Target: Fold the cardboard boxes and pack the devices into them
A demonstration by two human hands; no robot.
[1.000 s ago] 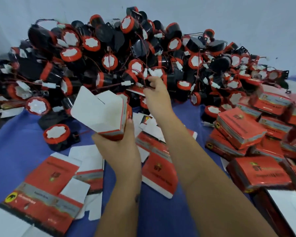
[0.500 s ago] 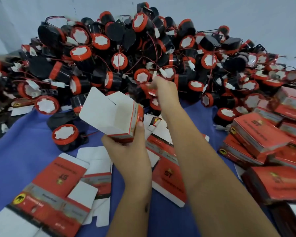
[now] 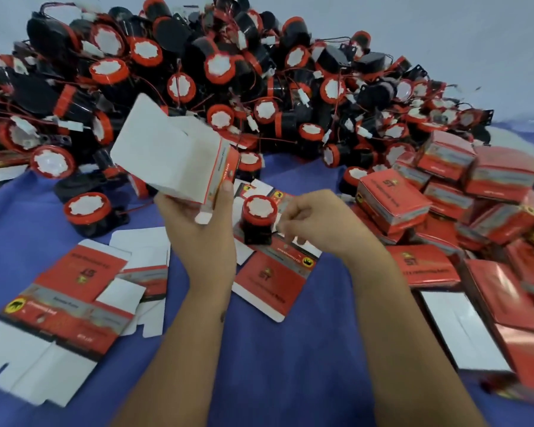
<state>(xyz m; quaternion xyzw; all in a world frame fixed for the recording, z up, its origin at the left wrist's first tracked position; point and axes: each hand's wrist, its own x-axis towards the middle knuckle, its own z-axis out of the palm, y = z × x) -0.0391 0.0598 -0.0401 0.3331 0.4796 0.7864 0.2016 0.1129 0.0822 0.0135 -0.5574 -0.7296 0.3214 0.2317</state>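
Note:
My left hand grips a folded-up red and white cardboard box from below, tilted, its white flaps toward me. Just to its right my right hand holds a black device with a red rim and white face, fingers curled at its side, low over the flat boxes. A big heap of the same black and red devices with red wires fills the far side of the blue cloth.
Unfolded flat boxes lie at the near left and under my hands. Closed red boxes are stacked along the right side. A loose device sits left of my left hand.
My right hand has drawn back from the heap toward me with one device in it. The left hand has tipped the box up and kept its grip.

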